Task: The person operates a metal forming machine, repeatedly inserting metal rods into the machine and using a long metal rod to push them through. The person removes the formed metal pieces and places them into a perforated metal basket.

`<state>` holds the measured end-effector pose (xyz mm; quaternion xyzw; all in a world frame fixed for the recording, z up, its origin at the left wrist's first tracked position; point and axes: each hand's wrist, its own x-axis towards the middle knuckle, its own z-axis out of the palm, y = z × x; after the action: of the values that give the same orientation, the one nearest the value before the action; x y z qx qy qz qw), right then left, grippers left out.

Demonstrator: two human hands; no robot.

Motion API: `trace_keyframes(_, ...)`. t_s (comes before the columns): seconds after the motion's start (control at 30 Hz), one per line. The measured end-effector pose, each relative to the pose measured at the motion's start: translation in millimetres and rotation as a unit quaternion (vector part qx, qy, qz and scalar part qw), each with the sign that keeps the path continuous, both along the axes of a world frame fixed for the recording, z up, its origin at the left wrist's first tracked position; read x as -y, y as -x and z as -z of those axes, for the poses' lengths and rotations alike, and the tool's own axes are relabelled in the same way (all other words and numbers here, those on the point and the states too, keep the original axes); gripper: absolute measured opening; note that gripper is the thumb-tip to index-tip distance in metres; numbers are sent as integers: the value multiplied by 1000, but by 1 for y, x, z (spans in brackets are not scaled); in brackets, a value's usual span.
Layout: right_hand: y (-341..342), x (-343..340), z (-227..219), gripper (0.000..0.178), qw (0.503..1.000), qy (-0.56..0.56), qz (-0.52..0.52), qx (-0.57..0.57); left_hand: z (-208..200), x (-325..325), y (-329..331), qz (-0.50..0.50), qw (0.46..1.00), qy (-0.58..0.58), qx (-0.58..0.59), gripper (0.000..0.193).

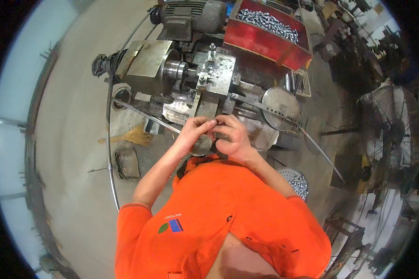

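Lg. floor fan (395, 126) w/ wire guard + dark hub, far R. Dark sq. panel (348, 170) on grey floor (72, 121), nr fan's lower L. Straw broom (137, 135) on floor at L, bristles yellowish; drab 4-sided pan (127, 163) just below, thin rod (97, 170) at its L. Rnd dark container (122, 93) above broom. Pale bluish wall (11, 149), far L edge. Upper R: dark clutter (351, 56), too murky to ID. Btm R: dark metal frame (351, 239).

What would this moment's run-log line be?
left hand, right hand: fingertips together | anything held: unclear | lathe: beyond hands | red bin: metal parts
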<state>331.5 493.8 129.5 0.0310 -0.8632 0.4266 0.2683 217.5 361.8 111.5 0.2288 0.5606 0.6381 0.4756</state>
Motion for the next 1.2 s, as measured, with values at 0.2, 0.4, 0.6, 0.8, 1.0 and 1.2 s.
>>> trace_keyframes(0.2,23,1,4,25,992,-65,-93,57,-16,15,15,-12,969,123,-214,37)
trace_keyframes(0.4,60,-2,-2,20,970,-125,-183,95,-15,37,37,19,961,141,-238,32)
trace_keyframes(0.6,149,-30,-13,20,954,-283,-51,81,-33,129,88,-197,936,175,-235,26)
trace_keyframes(0.8,231,-50,33,20,915,-312,4,256,13,293,124,-381,789,324,-357,29)
trace_keyframes(1.0,242,-46,27,20,920,-274,-18,280,26,329,76,-263,720,532,-359,35)
trace_keyframes(1.2,248,-36,14,19,928,-216,-33,301,97,347,85,-274,670,592,-354,29)
